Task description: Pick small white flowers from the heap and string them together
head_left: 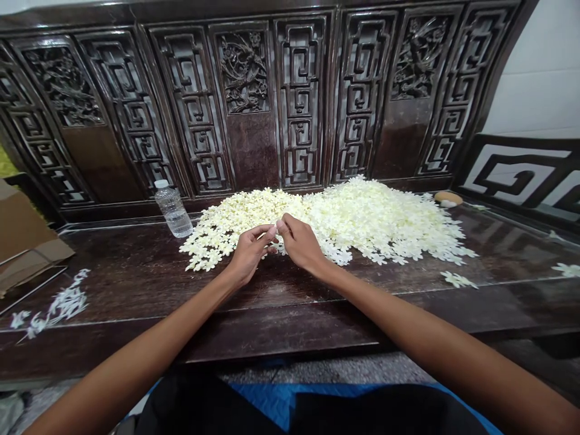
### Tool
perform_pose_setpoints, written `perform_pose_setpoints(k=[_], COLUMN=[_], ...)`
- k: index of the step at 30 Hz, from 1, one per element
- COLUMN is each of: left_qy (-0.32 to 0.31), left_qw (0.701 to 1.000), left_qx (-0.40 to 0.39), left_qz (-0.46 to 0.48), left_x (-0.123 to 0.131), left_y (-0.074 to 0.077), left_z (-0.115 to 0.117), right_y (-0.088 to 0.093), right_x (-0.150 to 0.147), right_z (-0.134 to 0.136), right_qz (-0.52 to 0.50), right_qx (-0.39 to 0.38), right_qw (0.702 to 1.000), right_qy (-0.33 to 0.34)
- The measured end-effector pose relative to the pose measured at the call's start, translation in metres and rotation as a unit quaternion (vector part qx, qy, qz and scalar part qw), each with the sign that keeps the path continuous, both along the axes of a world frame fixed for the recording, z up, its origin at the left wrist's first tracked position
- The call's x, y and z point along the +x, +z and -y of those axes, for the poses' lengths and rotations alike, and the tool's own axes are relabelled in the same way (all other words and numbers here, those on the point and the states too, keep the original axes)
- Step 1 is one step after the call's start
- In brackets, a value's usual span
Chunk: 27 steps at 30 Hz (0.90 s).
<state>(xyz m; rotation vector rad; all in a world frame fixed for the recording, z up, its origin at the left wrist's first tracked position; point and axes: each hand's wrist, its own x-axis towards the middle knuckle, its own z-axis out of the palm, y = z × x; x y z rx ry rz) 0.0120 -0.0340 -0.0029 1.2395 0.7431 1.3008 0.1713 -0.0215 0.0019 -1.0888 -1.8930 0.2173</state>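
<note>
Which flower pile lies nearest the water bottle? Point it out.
The flatter pile on the left, right beside the bottle; the taller, denser mound sits farther right. Left hand and right hand pinch a flower between them.

Pinching a white flower [274, 230] between left hand [248, 252] and right hand [301, 244]. Backed by flower pile [376, 217] along desk's [136, 284] back edge.

The white piece [274, 228] pinched between your left grip [248, 251] and right grip [301, 244] is too small to make out and half covered by them. The flower pile [371, 217] just behind both grips hides the counter [149, 278] under it. Far left of the grips, the cardboard [22, 235] is cut off by the edge; far right, beyond the pile, a tan lump [447, 197] cannot be identified
</note>
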Motion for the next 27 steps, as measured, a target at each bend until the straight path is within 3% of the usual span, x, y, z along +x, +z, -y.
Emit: perform_pose_setpoints(k=[7,15,27], left_qy=[-0.004,-0.037,-0.053], left_qw=[0.999,0.997,0.996], left_qx=[0.007,-0.015,-0.029], left_qz=[0.031,0.071,0.061], left_x=[0.0021,0.0044,0.0016], left_y=[-0.0002,-0.0016,-0.0013], left_z=[0.0022,0.0041,0.0028], right_y=[-0.0001,0.0017,-0.0016], right_x=[-0.0034,-0.0016,-0.0003], right_z=[0.0038,0.0042,0.0], right_qz=[-0.058,-0.048,-0.083], right_qx=[0.018,0.055,0.066], right_qw=[0.998,0.997,0.993], right_qy=[0.016,0.01,0.043])
